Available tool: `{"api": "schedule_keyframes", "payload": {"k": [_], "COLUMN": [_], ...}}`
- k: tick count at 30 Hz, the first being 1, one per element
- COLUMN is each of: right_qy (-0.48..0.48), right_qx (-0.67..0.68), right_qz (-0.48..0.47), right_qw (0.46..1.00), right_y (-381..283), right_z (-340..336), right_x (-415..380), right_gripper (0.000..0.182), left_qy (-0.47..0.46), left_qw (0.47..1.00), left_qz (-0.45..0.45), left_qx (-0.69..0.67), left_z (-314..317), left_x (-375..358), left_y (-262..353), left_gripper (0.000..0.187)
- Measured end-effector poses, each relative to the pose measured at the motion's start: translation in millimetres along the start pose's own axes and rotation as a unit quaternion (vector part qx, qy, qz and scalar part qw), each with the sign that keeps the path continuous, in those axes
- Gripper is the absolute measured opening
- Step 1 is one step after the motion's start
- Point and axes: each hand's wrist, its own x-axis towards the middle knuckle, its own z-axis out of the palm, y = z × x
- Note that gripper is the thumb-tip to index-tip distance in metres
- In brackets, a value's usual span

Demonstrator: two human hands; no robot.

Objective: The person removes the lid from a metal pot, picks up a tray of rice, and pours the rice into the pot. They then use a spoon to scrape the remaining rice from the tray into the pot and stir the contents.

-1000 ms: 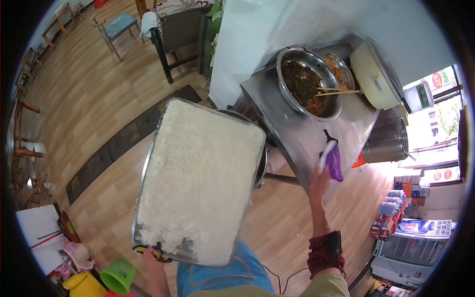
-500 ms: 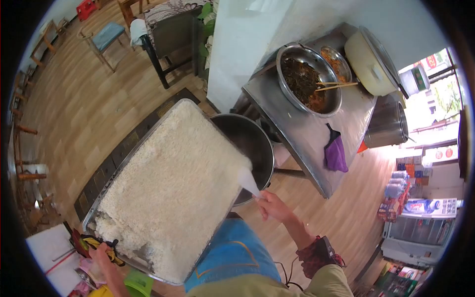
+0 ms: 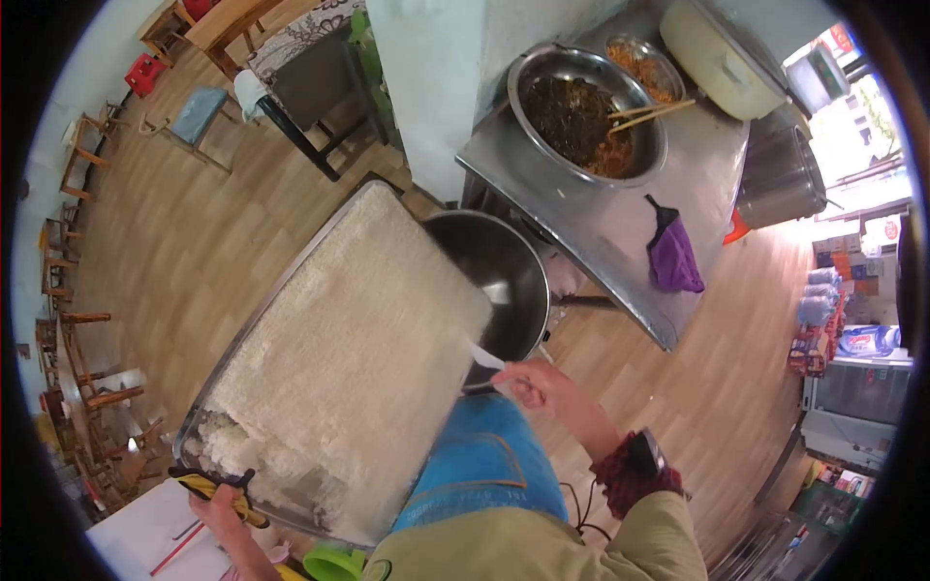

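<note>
Both hands are busy with a big metal tray full of white rice. Down at the near corner, the left hand is closed around a yellow and black cloth that pads the tray's edge, and it holds the tray tipped up. On the other side, the right hand is curled tight around the handle of a white scoop, whose blade touches the rice at the tray's far side. Just past the right hand sits a big round metal pot, partly under the tray's upper end. Farther out beyond that hand stands a steel table. On it lie a purple cloth, a wide metal bowl of dark greens with chopsticks across it, and a smaller bowl of orange food. Off to the right of the right hand, by the wall, are boxes and bottles with labels, but the writing is too small and blurry to read. Under the left hand is a green cup.
</note>
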Motion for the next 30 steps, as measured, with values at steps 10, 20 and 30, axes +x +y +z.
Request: {"api": "schedule_keyframes", "payload": {"k": [10, 20, 30], "right_qy": [0.012, 0.099, 0.255], "right_qx": [0.198, 0.262, 0.131], "right_qz": [0.031, -0.050, -0.142], "right_qw": [0.980, 0.959, 0.947], "right_y": [-13.3, -31.2, -0.6], "right_z": [22.3, 10.0, 29.8], "right_x": [71.1, 139.6, 112.2], "right_gripper": [0.023, 0.019, 0.025], "left_qy": [-0.016, 0.003, -0.031], "left_qw": [0.998, 0.996, 0.991], "left_qz": [0.067, 0.089, 0.130], "left_qx": [-0.013, -0.008, 0.024], "left_z": [37.1, 53.1, 49.6], "left_x": [-29.5, -28.6, -38.5], "left_y": [38.7, 45.3, 53.9], "left_gripper": [0.046, 0.044, 0.042]}}
